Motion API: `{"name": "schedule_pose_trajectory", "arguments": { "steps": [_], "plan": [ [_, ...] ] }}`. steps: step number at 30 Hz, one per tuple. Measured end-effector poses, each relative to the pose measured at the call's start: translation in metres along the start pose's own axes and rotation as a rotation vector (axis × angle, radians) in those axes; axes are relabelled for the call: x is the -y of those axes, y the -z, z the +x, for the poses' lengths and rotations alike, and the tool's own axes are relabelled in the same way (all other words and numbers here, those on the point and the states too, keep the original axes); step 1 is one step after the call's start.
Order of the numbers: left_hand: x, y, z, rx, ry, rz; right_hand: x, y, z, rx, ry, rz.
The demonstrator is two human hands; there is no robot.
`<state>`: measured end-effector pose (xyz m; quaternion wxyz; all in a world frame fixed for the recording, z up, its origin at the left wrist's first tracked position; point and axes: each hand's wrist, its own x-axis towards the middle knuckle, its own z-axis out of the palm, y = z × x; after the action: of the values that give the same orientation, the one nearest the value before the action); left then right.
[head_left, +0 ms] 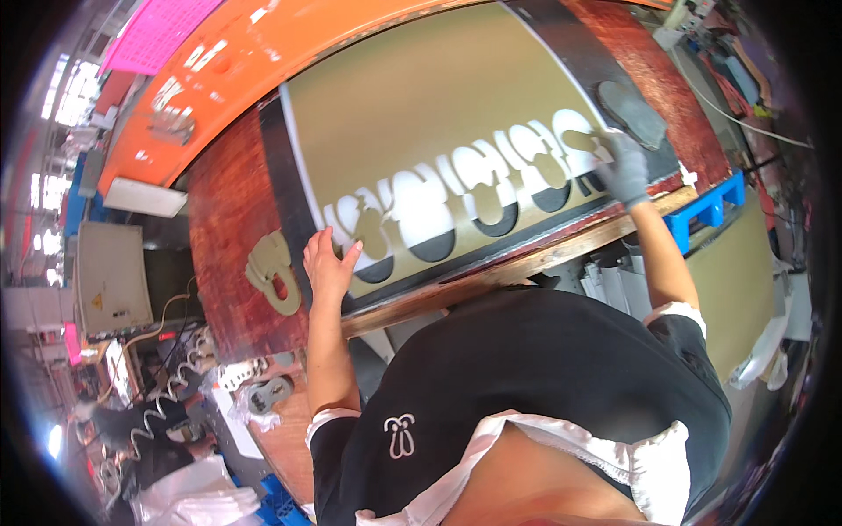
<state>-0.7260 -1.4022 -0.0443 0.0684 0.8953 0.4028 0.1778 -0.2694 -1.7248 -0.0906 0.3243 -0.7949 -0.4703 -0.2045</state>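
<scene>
A large olive sheet (430, 79) lies over white backing on a dark mat. Along its near side runs a row of sole-shaped and looped cut-outs, where white and black show through. Several looped olive pieces, such as one (485, 202) near the middle, lie in that row. My left hand (330, 270) is bare and rests at the sheet's near left corner, fingers and thumb apart, holding nothing. My right hand (626, 168), in a grey glove, is closed at the right edge on an olive cut piece (579, 140). Motion blurs its fingers.
Loose olive pieces (274, 272) are piled on the red tabletop (224, 237) at left. A dark sole-shaped piece (633, 114) lies at right. Behind stands an orange machine beam (228, 79) with a pink basket (162, 33). A blue pallet (706, 210) sits beyond the wooden edge.
</scene>
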Motion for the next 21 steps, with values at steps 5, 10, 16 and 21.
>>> {"name": "schedule_pose_trajectory", "arguments": {
  "steps": [5,10,16,21],
  "plan": [
    [-0.047,-0.027,0.012,-0.02,0.121,-0.008,0.049,-0.014,0.033,0.271,0.171,-0.038],
    [-0.072,-0.014,0.011,-0.151,0.034,0.056,0.036,-0.018,0.039,0.494,-0.098,0.037],
    [-0.158,-0.028,-0.01,0.222,-0.41,-0.179,0.025,-0.012,0.033,0.352,-0.027,-0.008],
    [-0.157,-0.018,-0.016,0.378,-0.339,-0.064,0.01,0.003,0.035,0.338,0.136,-0.012]
  ]
}}
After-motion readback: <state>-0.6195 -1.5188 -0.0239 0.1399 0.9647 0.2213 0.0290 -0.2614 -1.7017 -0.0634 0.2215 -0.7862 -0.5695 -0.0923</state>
